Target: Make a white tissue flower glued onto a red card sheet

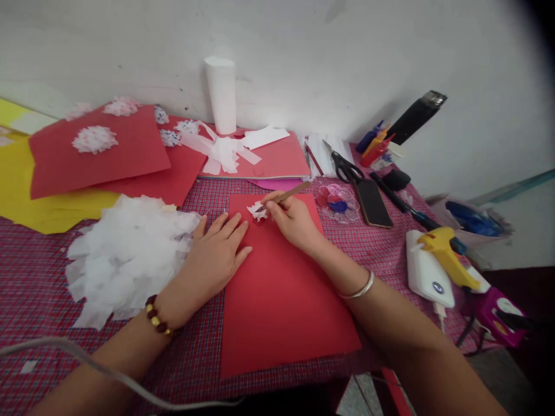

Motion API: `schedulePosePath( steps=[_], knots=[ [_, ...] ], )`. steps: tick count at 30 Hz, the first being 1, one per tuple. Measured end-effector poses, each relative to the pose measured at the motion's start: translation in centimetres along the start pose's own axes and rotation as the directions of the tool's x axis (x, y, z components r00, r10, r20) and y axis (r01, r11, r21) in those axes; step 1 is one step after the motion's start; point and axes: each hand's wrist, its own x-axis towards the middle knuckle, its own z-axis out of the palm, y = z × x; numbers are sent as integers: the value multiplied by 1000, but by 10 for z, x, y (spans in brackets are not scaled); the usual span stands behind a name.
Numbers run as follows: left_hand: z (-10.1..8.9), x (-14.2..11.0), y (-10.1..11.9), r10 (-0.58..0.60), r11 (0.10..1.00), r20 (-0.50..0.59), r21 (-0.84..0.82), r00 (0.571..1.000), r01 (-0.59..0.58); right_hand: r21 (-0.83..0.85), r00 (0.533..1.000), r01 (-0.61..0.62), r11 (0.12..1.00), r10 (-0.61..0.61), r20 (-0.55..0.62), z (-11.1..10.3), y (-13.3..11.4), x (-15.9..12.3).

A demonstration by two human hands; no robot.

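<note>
A red sheet of paper [286, 300] lies on the checked tablecloth in front of me. Near its top edge sits a small ruffled cluster of white tissue paper [256, 211]. My right hand [292, 222] is closed around a thin brown stick [292, 192], its lower end at the cluster. My left hand [219, 248] lies flat with fingers spread, its fingertips on the sheet's left edge. Beside that hand is a large heap of white tissue pieces [134, 254].
Red sheets with ruffled tufts [95, 140] lie at the back left. A white paper roll [222, 95] stands by the wall. On the right are scissors [347, 167], a phone [373, 202], a paint palette [336, 202] and a yellow glue gun [448, 254]. A cable [99, 367] crosses the front left.
</note>
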Motion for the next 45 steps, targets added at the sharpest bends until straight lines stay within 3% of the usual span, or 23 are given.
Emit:
schedulePosePath(
  steps=[5,10,14,18,21,23,24,28,33,37,40,42,45],
  knots=[
    [-2,1,0,-13,1000,26,24,1000,12,295,987,-68,953,108,-122,-4,-1,3],
    [-3,2,4,-25,1000,81,-13,996,26,624,900,-239,744,412,-146,-13,9,2],
    [-15,-4,7,29,998,79,-63,996,-24,735,874,-276,620,480,-77,-18,18,1],
    [-49,-24,-6,228,962,79,-172,970,-212,740,870,-286,609,488,-65,-19,17,1],
    [-78,-36,-42,131,984,102,-131,986,-117,731,870,-287,619,488,-72,-17,16,2],
    [-92,-36,-71,4,1000,35,-28,999,-3,717,878,-285,636,473,-70,-15,16,3],
    [-97,-34,-85,-17,1000,12,6,1000,17,711,884,-282,644,463,-69,-15,16,3],
    [-100,-21,-118,-21,1000,113,4,993,20,706,884,-285,648,462,-68,-15,17,3],
    [-98,-14,-126,-14,1000,208,-16,978,18,692,895,-282,665,442,-60,-15,20,2],
    [-120,-18,-111,-120,973,51,-190,991,128,691,901,-283,665,432,-47,-15,19,2],
    [-135,-24,-84,-299,826,-65,-517,952,224,708,888,-294,642,458,-47,-15,18,3],
    [-135,-25,-64,-425,594,-58,-771,903,230,718,878,-306,625,477,-41,-14,17,3],
    [-115,-16,-39,-471,244,89,-943,878,227,726,878,-300,619,477,-43,-13,16,3]
  ],
)
